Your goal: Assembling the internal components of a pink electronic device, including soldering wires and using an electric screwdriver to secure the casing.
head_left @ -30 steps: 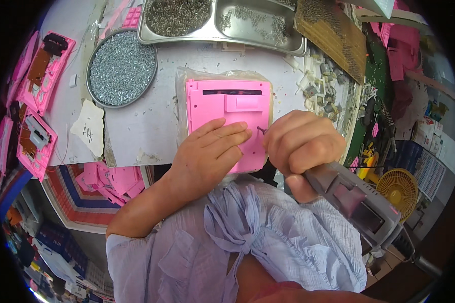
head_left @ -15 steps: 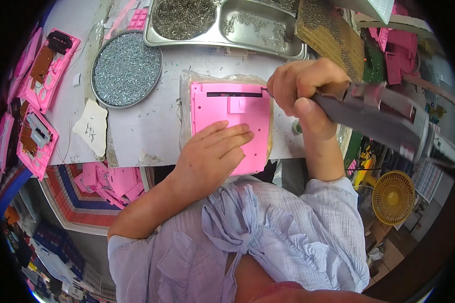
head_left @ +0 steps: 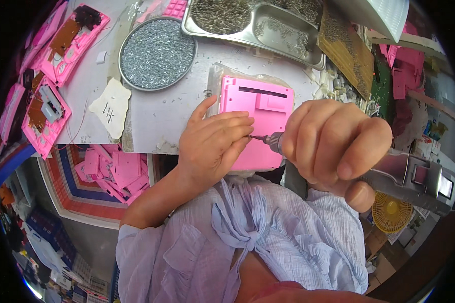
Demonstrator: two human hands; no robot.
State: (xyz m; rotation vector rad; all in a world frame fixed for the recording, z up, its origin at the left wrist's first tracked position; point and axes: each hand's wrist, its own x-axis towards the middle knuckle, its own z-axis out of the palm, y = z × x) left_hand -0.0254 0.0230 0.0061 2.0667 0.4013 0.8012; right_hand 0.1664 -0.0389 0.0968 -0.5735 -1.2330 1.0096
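A pink plastic panel (head_left: 265, 121) with a dark slot near its far edge lies on a plastic-wrapped pad (head_left: 215, 76) in front of me. My left hand (head_left: 215, 139) rests over its left side, fingers stretched out and one raised apart. My right hand (head_left: 333, 144) is wrapped round a dark grey power screwdriver (head_left: 407, 179), tilted with its body to the right. Its thin bit (head_left: 258, 137) points left, and the tip meets the left fingertips over the panel. Whether a screw sits at the tip is too small to tell.
A round dish of small metal pins (head_left: 157, 53) and a steel tray (head_left: 268, 43) with small metal parts stand at the back. Pink assemblies (head_left: 48, 111) line the left. Below the table edge, a striped container (head_left: 68, 189) holds pink parts. A yellow fan (head_left: 392, 214) is at lower right.
The screwdriver has moved from the panel's far right corner nearer to me, its tip now beside my left fingers. My left hand has shifted toward the panel's left side. The view has shifted slightly.
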